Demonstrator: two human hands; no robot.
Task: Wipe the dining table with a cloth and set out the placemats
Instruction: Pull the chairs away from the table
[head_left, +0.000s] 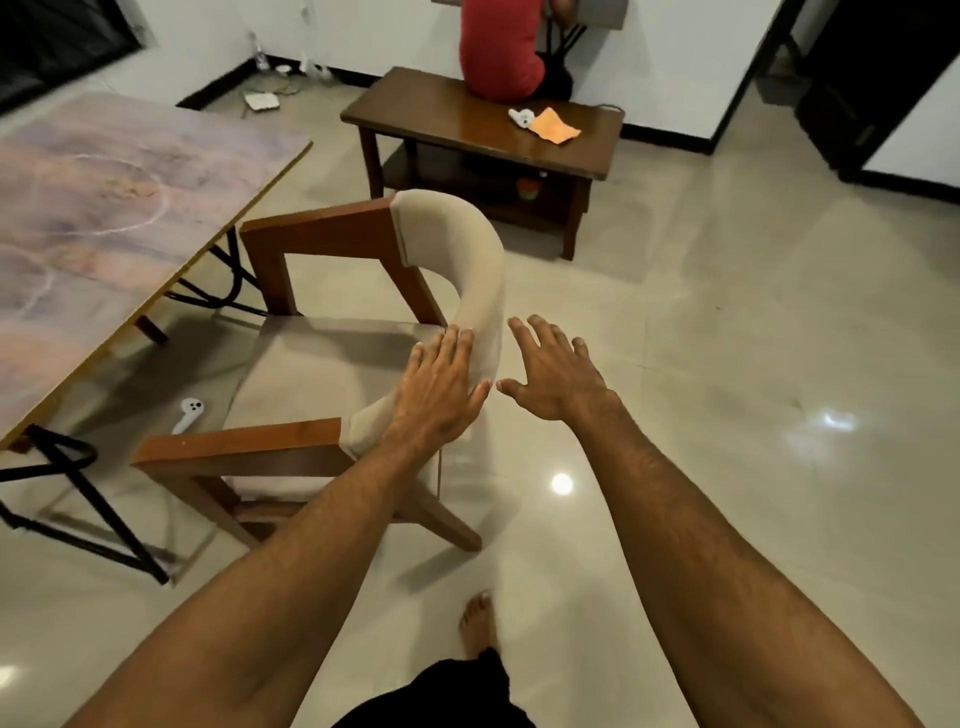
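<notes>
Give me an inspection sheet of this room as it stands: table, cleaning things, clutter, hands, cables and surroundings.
Surface: dining table, marbled top with pale ring marks.
Job's things: orange cloth lies on the low wooden table across the room; placemats, nothing seen.
Clutter: white handheld device by the edge of the chair seat; second white device beside the cloth.
Hands: left hand rests flat on the chair's padded backrest; right hand open beside the backrest, holding nothing.
Cables: cords on the floor by the far wall.
Surroundings: glossy tiled floor; a person in a red top sits on the low table.
</notes>
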